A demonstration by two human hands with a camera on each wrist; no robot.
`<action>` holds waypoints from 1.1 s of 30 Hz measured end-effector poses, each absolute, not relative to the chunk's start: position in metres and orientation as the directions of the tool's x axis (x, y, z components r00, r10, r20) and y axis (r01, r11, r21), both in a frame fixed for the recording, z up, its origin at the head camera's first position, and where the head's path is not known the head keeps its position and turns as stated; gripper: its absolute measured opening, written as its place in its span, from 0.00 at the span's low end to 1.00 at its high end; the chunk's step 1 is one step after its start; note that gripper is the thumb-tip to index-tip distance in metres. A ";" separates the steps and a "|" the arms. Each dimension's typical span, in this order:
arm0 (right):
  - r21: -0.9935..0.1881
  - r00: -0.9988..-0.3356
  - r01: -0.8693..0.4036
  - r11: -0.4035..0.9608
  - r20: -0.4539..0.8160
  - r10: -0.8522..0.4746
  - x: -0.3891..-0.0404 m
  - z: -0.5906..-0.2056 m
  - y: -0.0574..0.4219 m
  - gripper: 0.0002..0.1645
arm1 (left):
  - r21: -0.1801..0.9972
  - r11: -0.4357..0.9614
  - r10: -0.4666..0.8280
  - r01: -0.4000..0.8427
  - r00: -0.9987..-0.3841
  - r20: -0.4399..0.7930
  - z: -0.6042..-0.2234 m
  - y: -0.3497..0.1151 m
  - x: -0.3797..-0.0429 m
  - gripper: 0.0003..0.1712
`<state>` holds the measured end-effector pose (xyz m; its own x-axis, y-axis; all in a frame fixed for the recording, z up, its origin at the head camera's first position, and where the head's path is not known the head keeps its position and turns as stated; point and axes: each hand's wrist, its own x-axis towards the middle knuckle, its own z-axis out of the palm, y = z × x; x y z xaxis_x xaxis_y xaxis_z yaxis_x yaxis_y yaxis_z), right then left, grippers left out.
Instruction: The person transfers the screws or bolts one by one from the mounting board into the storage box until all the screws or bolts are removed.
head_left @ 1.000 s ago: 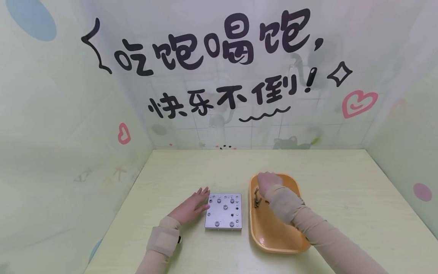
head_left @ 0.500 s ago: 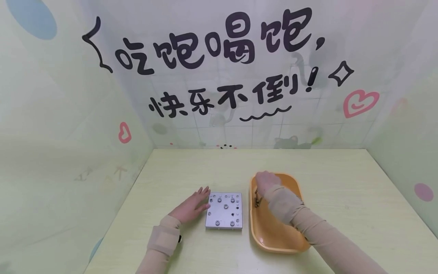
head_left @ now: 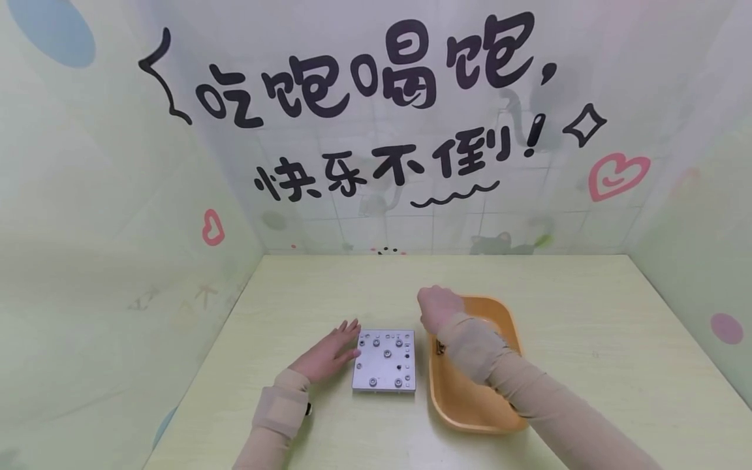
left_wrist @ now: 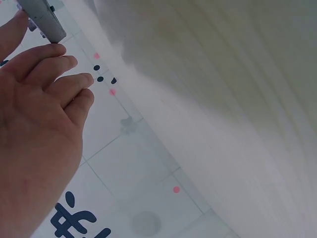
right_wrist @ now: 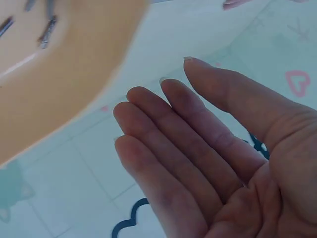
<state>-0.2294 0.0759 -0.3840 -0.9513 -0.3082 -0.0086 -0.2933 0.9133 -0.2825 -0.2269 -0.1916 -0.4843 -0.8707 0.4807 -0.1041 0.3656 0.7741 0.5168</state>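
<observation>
A square silver metal plate (head_left: 382,372) with several round screw heads and small holes on top lies on the table. My left hand (head_left: 326,352) rests at its left edge, with the fingertips and thumb touching the side and far corner. In the left wrist view a corner of the plate (left_wrist: 47,22) shows by the thumb and index finger. My right hand (head_left: 439,308) is over the far left rim of the orange basin (head_left: 470,411). In the right wrist view its fingers are loosely extended, with nothing seen between them. Dark metal screws (right_wrist: 48,32) lie inside the basin.
The basin stands right of the plate, a small gap apart. Pale wooden table (head_left: 317,287) surrounds both. Printed walls close off the back (head_left: 376,228) and both sides.
My right hand has moved left from inside the basin to above its left rim. My left hand and the plate have stayed in place.
</observation>
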 end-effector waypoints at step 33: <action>-0.061 -0.900 -0.410 0.910 -0.132 -0.414 -0.216 -0.415 -0.003 0.10 | 0.523 0.778 0.469 0.347 -0.875 -0.118 -0.484 -0.192 -0.227 0.34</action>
